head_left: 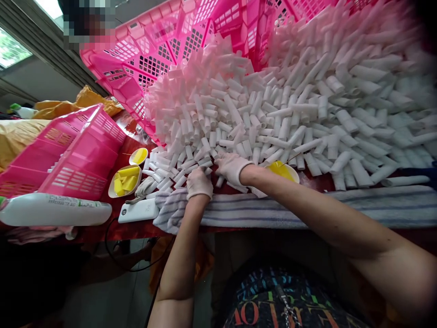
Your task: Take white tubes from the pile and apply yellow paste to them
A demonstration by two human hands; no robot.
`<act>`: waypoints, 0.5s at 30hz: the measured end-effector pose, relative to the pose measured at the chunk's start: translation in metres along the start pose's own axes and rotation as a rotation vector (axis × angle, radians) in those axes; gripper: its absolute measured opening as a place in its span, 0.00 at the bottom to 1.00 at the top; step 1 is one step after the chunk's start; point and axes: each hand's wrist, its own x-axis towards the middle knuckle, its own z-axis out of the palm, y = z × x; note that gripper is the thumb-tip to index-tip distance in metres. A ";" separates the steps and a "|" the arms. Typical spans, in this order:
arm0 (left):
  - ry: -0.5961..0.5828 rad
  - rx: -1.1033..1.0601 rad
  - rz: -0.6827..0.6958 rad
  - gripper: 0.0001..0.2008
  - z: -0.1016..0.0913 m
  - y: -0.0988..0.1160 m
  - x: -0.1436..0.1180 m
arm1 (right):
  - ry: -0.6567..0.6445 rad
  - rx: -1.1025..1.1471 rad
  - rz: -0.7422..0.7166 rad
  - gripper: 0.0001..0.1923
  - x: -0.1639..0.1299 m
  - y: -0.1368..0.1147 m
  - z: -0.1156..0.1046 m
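A large heap of short white tubes (252, 120) covers the table, reaching down to both hands. My left hand (199, 183), in a white glove, is closed at the heap's near edge; whatever its fingertips hold is hidden. Just to its right, my right hand (234, 167), also gloved, reaches in among the tubes with its fingers stretched forward and slightly apart. Under my wrists lies a striped towel (252, 210). Yellow pieces (127, 181) fill a white bowl to the left, and a yellow sheet (282, 170) rests in another dish partly behind my right forearm.
A tipped pink basket (136, 50) stands behind the heap, with another pink basket (75, 159) at left. A white bottle (56, 209) lies on its side near a white power bank (138, 211) with a cable. A smaller bowl (139, 156) sits behind. Another person is at top left.
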 end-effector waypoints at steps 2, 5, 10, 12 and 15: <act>0.121 -0.185 -0.066 0.16 -0.002 0.002 -0.009 | 0.034 -0.002 -0.043 0.10 -0.009 -0.003 -0.005; 0.305 -0.459 -0.100 0.13 -0.006 0.008 -0.024 | 0.131 0.011 -0.082 0.13 -0.038 -0.007 -0.025; 0.144 -0.808 -0.041 0.13 0.000 0.034 -0.051 | 0.387 0.252 -0.132 0.16 -0.137 0.038 -0.063; -0.027 -0.923 -0.045 0.14 0.009 0.051 -0.061 | 0.540 0.442 -0.164 0.18 -0.183 0.074 -0.062; -0.156 -0.912 0.048 0.15 0.025 0.075 -0.063 | 0.363 0.639 0.060 0.21 -0.225 0.123 -0.040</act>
